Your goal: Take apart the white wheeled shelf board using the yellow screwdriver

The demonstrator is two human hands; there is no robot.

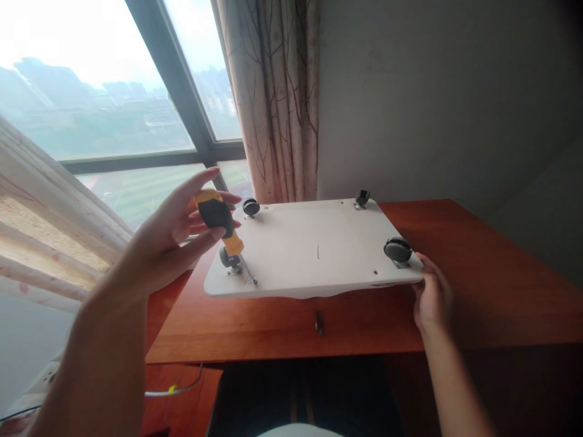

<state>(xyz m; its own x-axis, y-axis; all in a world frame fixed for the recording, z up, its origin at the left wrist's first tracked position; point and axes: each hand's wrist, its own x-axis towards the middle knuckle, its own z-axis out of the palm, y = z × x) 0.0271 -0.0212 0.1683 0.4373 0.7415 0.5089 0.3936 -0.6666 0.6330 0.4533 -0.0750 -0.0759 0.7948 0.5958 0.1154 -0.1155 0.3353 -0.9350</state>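
Observation:
A white board (pixel 296 249) with a black caster at each corner lies wheels up on the reddish-brown table. My left hand (pixel 195 224) is closed around the handle of a yellow and black screwdriver (pixel 216 213), with some fingers raised. The shaft points down to the right, its tip at the board beside the near left caster (pixel 229 258). At the board's near right corner, my right hand (pixel 432 294) grips the edge, close to the near right caster (pixel 398 249). The far left caster (pixel 251 207) and far right caster (pixel 362 198) stand upright.
Small metal screws (pixel 319 321) lie on the table (pixel 273 331) in front of the board. A window with curtains (pixel 285 103) is behind and to the left, and a grey wall behind to the right. A cable (pixel 159 393) crosses a lower wooden surface at bottom left.

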